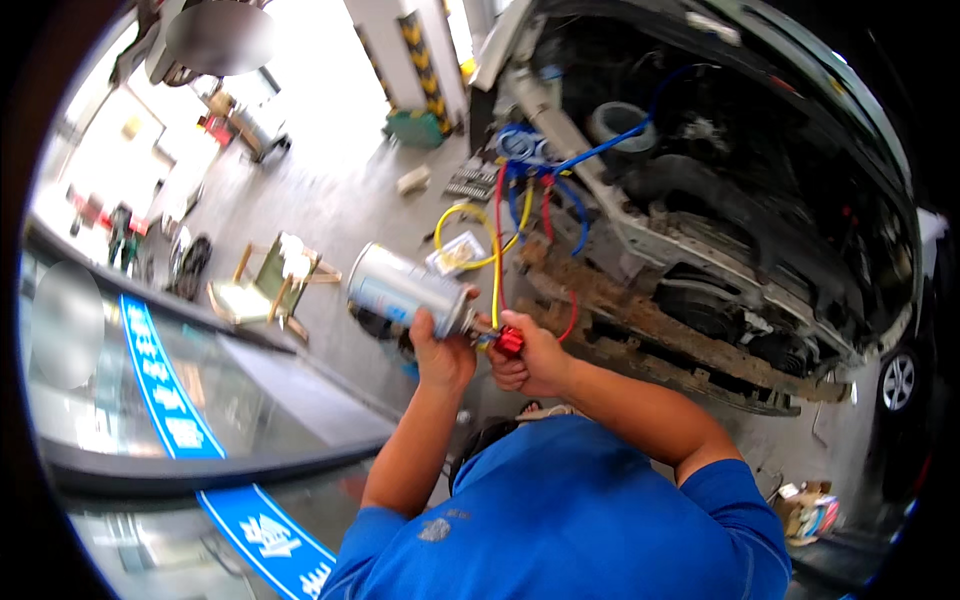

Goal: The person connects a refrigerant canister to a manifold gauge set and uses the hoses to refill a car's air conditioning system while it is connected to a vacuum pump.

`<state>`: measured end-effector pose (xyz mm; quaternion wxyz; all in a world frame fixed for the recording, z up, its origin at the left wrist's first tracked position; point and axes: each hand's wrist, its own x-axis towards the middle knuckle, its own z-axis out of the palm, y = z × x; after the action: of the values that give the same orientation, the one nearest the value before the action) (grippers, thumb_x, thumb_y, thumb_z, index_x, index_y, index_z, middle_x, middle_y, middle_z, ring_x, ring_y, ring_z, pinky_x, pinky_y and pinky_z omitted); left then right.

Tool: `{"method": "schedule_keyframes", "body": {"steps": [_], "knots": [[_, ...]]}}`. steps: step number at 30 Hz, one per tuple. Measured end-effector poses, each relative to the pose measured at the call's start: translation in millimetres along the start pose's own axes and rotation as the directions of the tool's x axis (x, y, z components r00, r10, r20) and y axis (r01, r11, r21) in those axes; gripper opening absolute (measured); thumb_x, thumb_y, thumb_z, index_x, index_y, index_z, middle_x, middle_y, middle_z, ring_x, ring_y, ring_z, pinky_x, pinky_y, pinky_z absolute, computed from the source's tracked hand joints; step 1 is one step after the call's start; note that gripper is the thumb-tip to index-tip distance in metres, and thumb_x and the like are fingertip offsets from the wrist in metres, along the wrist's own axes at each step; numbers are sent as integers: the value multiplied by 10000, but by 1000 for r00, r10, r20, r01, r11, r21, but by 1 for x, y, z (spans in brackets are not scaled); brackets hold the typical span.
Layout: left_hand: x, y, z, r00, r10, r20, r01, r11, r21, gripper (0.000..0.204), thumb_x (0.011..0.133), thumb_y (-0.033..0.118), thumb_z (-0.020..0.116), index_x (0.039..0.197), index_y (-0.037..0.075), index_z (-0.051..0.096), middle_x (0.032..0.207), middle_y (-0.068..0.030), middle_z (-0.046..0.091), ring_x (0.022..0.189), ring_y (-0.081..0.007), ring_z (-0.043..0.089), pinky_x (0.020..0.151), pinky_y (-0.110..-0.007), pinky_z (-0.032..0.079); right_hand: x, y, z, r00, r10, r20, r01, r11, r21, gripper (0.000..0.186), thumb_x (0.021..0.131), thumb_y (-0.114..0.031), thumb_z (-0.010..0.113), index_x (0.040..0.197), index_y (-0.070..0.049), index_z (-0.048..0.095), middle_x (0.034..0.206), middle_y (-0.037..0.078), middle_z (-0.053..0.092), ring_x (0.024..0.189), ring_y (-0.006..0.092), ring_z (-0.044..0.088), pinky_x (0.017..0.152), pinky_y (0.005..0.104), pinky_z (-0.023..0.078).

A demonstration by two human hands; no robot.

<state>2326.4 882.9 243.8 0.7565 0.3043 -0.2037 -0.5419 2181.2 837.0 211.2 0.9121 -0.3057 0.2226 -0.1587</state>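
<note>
My left hand (443, 352) is wrapped round a white metal can (400, 285), which lies tilted on its side, its narrow end toward my right hand. The fingers of my right hand (535, 360) close on a red valve knob (509, 341) at the can's neck. A yellow hose (494, 285) runs up from this valve and loops beyond the can. Farther off, a blue gauge set (520, 145) hangs at the car's front edge. A blue hose (605, 150) leads from it into the engine bay, and a red hose (501, 215) hangs down beside the yellow one.
On the right stands a car with its front stripped, showing a rusty crossbeam (640, 325) and open engine bay (700, 150). A folding chair (270, 280) is on the left, near a glass partition (280, 400). A green box (415, 128) stands by a striped pillar (425, 65).
</note>
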Motion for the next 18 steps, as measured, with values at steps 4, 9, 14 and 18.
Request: {"method": "schedule_keyframes", "body": {"steps": [4, 9, 14, 18], "knots": [[-8, 7, -3, 997, 6, -81, -2, 998, 60, 639, 813, 611, 548, 1150, 70, 529, 1023, -103, 640, 769, -211, 660, 715, -338, 525, -12, -25, 22, 966, -156, -204, 47, 889, -455, 512, 953, -528, 394, 824, -61, 559, 636, 23, 502, 545, 145, 486, 525, 268, 396], [-8, 4, 5, 977, -9, -212, 15, 1000, 26, 594, 842, 603, 525, 1144, 91, 525, 990, -94, 650, 776, -208, 659, 707, -329, 520, 0, -18, 14, 934, -349, -73, 260, 806, -532, 388, 952, -439, 481, 913, -57, 535, 700, 30, 546, 587, 143, 527, 543, 281, 423], [-15, -1, 1, 971, -39, -237, 40, 999, 0, 569, 856, 572, 531, 1155, 89, 514, 992, -97, 642, 798, -212, 653, 722, -338, 524, -6, -23, 9, 999, -42, 2, 42, 988, -150, 367, 975, -426, 432, 913, -79, 533, 658, 34, 547, 566, 119, 522, 524, 259, 418], [-17, -6, -2, 976, -30, -215, 24, 999, -28, 570, 864, 571, 524, 1150, 77, 514, 999, -101, 638, 829, -214, 651, 735, -353, 526, -15, -43, 20, 998, -63, -7, 52, 877, -478, 361, 979, -408, 431, 923, -69, 541, 688, 30, 542, 574, 99, 491, 545, 238, 407]]}}
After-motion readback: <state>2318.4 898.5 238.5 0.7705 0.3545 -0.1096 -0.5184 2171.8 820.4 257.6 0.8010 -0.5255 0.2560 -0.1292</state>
